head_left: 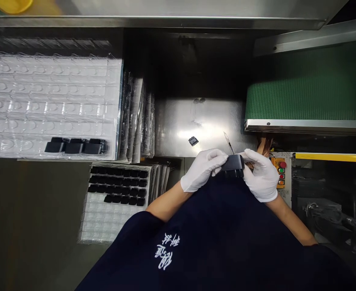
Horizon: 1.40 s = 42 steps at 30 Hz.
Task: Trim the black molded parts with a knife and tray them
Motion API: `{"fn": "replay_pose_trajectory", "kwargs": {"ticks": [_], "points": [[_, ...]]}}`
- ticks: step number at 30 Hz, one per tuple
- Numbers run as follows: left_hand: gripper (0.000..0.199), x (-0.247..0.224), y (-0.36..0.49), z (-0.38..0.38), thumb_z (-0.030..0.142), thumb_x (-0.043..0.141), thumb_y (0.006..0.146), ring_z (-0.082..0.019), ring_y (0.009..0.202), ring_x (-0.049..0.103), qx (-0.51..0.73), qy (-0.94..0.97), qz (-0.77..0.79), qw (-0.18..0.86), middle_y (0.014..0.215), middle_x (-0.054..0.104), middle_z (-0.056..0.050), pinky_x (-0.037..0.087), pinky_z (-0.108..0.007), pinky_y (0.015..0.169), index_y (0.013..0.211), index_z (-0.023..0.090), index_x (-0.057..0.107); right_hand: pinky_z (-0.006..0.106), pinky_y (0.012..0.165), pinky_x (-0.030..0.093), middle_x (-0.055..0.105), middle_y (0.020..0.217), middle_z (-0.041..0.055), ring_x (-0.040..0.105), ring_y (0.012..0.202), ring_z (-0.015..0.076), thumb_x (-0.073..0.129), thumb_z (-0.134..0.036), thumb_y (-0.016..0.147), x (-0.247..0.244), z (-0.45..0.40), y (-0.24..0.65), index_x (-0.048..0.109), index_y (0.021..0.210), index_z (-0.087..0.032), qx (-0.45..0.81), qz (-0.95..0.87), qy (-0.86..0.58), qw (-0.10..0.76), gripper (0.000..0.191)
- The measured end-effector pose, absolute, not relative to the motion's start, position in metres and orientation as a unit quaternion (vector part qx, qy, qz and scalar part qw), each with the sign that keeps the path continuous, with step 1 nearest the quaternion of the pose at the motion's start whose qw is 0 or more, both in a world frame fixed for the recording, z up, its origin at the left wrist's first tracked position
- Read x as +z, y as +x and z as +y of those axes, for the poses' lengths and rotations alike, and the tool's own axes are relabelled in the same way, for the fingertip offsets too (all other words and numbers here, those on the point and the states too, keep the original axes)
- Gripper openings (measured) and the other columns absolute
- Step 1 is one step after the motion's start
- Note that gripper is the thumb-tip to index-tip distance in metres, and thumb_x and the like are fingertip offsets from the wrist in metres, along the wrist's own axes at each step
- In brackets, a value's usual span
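My left hand [204, 166], in a white glove, pinches the left end of a black plastic part [234, 162]. The part is smooth and rounded on top, with several tabs or prongs along its lower edge. At its other end is my right hand [261, 173], also gloved in white, with thumb and fingers curved around that end. Just beyond the part, a slim craft knife [228, 142] lies on the metal tabletop [171, 121]. A small black toothed piece [193, 140] rests farther left on the same metal.
Clear plastic trays [50, 89] are stacked at left, with three black parts [74, 146] on the top one. A lower tray [99, 222] holds rows of black parts. At right are a green conveyor belt [308, 85] and a button box [281, 171]. A metal ledge [165, 22] crosses the top.
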<state>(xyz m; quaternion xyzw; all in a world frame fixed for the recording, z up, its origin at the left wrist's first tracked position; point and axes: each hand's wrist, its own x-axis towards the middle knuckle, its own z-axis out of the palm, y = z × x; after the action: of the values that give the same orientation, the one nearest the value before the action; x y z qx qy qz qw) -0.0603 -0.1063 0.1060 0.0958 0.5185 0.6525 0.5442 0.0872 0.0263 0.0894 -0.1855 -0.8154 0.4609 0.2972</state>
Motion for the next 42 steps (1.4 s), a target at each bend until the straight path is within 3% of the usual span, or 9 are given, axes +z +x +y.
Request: {"fn": "replay_pose_trajectory", "kwargs": {"ticks": [12,18,24,28,30,33,36,39,42], "points": [[0.051,0.081,-0.051,-0.107,0.073,0.074,0.073,-0.015,0.042,0.043,0.653,0.094,0.453,0.599,0.048,0.048,0.002,0.039,-0.031,0.045,0.074,0.023,0.066,0.033,0.078,0.065,0.079,0.107,0.0025,0.076,0.089,0.0200,0.069,-0.007,0.084,0.143,0.021,0.066,0.064,0.136,-0.031,0.469,-0.829,-0.059,0.298,0.057],[0.037,0.091,-0.060,-0.107,0.054,0.079,0.077,-0.016,0.044,0.050,0.669,0.092,0.458,0.578,0.049,0.054,0.000,0.040,-0.031,0.046,0.067,0.021,0.065,0.032,0.076,0.061,0.075,0.104,0.0019,0.073,0.089,0.0195,0.058,0.000,0.078,0.131,0.038,0.067,0.058,0.144,-0.033,0.440,-0.864,0.038,0.243,0.074],[0.043,0.104,-0.065,-0.112,0.047,0.077,0.087,-0.012,0.046,0.049,0.626,0.115,0.535,0.555,0.046,0.056,0.003,0.039,-0.026,0.054,0.060,0.018,0.061,0.035,0.078,0.059,0.070,0.106,0.0071,0.070,0.095,0.0223,0.074,-0.014,0.080,0.117,0.042,0.068,0.067,0.117,-0.025,0.386,-0.892,0.011,0.234,0.039],[0.043,0.106,-0.061,-0.115,0.050,0.069,0.094,-0.011,0.047,0.049,0.655,0.155,0.568,0.473,0.050,0.058,0.003,0.043,-0.027,0.056,0.067,0.017,0.068,0.035,0.081,0.059,0.070,0.099,0.0060,0.070,0.092,0.0211,0.079,-0.020,0.080,0.111,0.036,0.074,0.068,0.107,-0.022,0.467,-0.857,-0.065,0.209,0.029],[0.037,0.106,-0.061,-0.114,0.049,0.068,0.096,-0.013,0.056,0.058,0.667,0.198,0.588,0.411,0.064,0.066,0.000,0.049,-0.029,0.062,0.075,0.018,0.072,0.035,0.084,0.058,0.073,0.100,0.0057,0.071,0.092,0.0208,0.081,-0.026,0.081,0.106,0.038,0.078,0.069,0.104,-0.022,0.559,-0.810,-0.095,0.152,0.026],[0.032,0.105,-0.064,-0.109,0.051,0.076,0.089,-0.022,0.096,0.071,0.652,0.340,0.592,0.330,0.104,0.076,-0.007,0.058,-0.038,0.088,0.101,0.021,0.075,0.035,0.082,0.058,0.076,0.098,0.0055,0.072,0.088,0.0218,0.086,-0.044,0.077,0.094,0.047,0.082,0.072,0.101,-0.020,0.703,-0.697,-0.134,0.041,0.038],[0.070,0.105,-0.064,-0.101,0.056,0.090,0.073,-0.035,0.135,0.058,0.584,0.504,0.554,0.312,0.140,0.065,-0.013,0.047,-0.052,0.117,0.130,0.023,0.067,0.038,0.084,0.059,0.076,0.095,0.0055,0.072,0.087,0.0238,0.087,-0.056,0.071,0.075,0.057,0.079,0.074,0.100,-0.018,0.822,-0.563,-0.072,-0.047,0.050],[0.083,0.106,-0.057,-0.093,0.052,0.095,0.066,-0.039,0.146,0.049,0.540,0.559,0.542,0.321,0.146,0.062,-0.014,0.040,-0.055,0.123,0.137,0.024,0.064,0.039,0.087,0.059,0.076,0.087,0.0027,0.073,0.085,0.0239,0.089,-0.054,0.068,0.054,0.061,0.075,0.074,0.100,-0.022,0.883,-0.457,0.044,-0.100,0.048],[0.081,0.108,-0.048,-0.088,0.048,0.096,0.065,-0.038,0.142,0.053,0.533,0.551,0.554,0.325,0.138,0.067,-0.013,0.043,-0.055,0.120,0.135,0.025,0.064,0.036,0.074,0.060,0.071,0.072,-0.0010,0.069,0.068,0.0208,0.092,-0.054,0.062,0.035,0.059,0.079,0.072,0.096,-0.025,0.918,-0.365,0.055,-0.144,0.048]]}}
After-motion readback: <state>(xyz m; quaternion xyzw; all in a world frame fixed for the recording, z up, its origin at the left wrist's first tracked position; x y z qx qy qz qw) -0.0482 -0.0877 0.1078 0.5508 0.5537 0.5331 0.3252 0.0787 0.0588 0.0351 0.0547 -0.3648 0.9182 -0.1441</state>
